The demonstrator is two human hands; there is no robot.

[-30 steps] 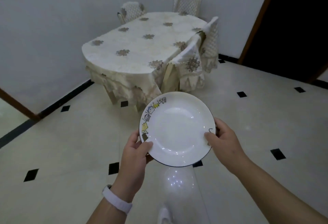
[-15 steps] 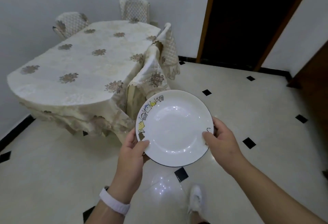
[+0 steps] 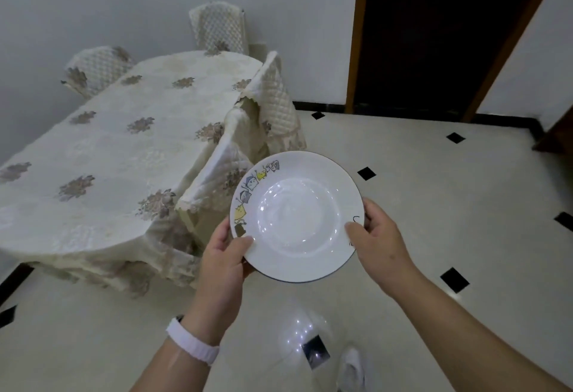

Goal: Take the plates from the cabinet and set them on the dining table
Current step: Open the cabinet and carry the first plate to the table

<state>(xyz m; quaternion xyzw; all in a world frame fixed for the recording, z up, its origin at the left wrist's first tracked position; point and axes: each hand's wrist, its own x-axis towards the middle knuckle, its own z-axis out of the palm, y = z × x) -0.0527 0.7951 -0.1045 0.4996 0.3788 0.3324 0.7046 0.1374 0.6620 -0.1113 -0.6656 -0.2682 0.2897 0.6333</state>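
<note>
With both grips, left hand (image 3: 224,255) and right hand (image 3: 379,239), clasping the plate (image 3: 296,216), lower it level onto the worktop (image 3: 117,156) near edge

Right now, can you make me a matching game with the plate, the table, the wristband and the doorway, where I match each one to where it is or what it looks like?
Things:
1. plate
2. dining table
3. wristband
4. doorway

Clues:
A. dark, with a brown wooden frame
B. held at its rim by the left hand and right hand
C. white, around the left wrist
D. covered with a cream cloth with flower patterns

Pairs: 1-B, 2-D, 3-C, 4-A
</note>
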